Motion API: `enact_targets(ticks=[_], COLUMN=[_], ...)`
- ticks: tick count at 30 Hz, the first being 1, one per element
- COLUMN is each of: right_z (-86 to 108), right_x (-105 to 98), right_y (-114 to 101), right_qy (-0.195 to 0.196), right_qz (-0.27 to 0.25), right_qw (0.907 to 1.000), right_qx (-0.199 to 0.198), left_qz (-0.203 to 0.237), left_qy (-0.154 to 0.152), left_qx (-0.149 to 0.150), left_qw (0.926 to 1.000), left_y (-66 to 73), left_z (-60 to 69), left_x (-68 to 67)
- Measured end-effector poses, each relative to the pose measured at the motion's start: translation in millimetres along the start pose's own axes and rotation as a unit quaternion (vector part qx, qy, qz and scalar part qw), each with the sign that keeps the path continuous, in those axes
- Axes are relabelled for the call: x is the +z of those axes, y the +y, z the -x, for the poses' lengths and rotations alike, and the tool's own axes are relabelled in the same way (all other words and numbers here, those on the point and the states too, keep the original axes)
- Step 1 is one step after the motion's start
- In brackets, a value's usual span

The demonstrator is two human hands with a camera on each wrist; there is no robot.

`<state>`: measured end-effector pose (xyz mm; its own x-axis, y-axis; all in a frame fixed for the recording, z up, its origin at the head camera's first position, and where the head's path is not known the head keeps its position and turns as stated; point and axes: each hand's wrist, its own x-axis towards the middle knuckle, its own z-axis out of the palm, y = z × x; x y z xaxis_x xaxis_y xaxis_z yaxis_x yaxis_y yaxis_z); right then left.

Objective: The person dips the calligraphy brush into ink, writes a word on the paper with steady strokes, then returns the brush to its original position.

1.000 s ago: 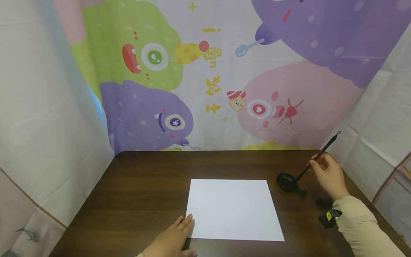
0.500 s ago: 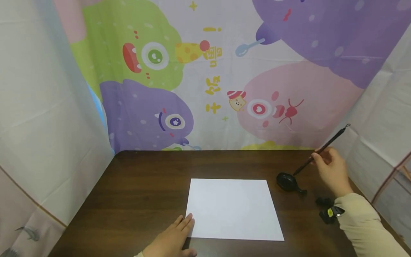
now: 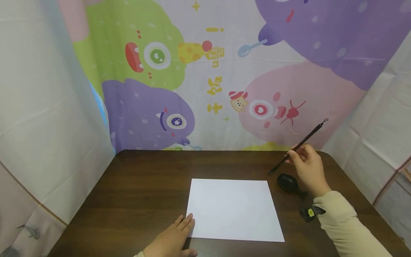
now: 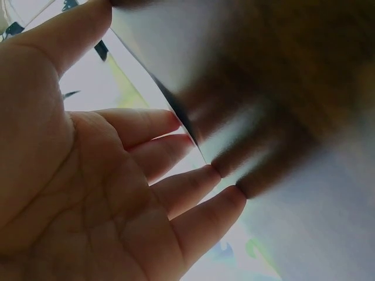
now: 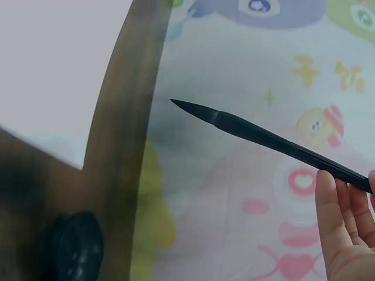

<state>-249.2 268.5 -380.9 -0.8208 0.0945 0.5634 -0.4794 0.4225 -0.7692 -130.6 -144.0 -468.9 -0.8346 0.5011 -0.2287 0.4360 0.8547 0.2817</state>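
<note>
A black brush (image 3: 309, 136) is held by the right hand (image 3: 309, 169), pinched between thumb and fingers partway along the handle, with little gap left in the grip. The brush is tilted: its looped end is raised to the right, its pointed dark tip (image 5: 195, 111) is aimed down and left, off the sheet and near the paper's far right corner. White paper (image 3: 236, 210) is laid flat on the brown wood-grain counter (image 3: 138, 192), its surface unmarked. Its left edge is touched by the fingertips of the left hand (image 3: 171, 233), whose fingers are extended and whose thumb is spread aside; nothing is gripped there. A black rounded dish (image 3: 287, 182) (inside too dark to read) is set just right of the paper, close by the right hand. A dark device with a yellow mark (image 3: 307, 214) is worn at the right wrist, by a beige sleeve (image 3: 343, 217). The back is covered by a cartoon-printed curtain (image 3: 221, 132).
</note>
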Motion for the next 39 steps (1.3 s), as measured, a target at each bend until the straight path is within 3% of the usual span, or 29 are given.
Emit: enact_targets(ticks=[11,20,30,39], right_z=[-0.6,2.6,8.4,14.2], right_x=[45.9,87.0,130.1,155.0], right_y=[-25.0,-34.7,-44.0,-44.5], right_qy=[-0.055,-0.089,-0.126,-0.153], right_qz=[-0.055,-0.026,-0.074,-0.08], right_qw=[0.9969,0.9954,0.9892,0.9848], right_qx=[-0.016,-0.023,0.001,-0.02], left_qz=[0.002,0.008,0.019,0.009], left_qy=[-0.003,-0.011,-0.018,-0.011], left_qx=[0.0,-0.014,-0.024,-0.017], left_qw=[1.0,0.9998,0.9994,0.9997], left_y=[0.8,1.0,0.7,-0.8], left_z=[-0.8,-1.8,-2.2,-2.3], left_x=[-0.1,1.5,0.3,1.9])
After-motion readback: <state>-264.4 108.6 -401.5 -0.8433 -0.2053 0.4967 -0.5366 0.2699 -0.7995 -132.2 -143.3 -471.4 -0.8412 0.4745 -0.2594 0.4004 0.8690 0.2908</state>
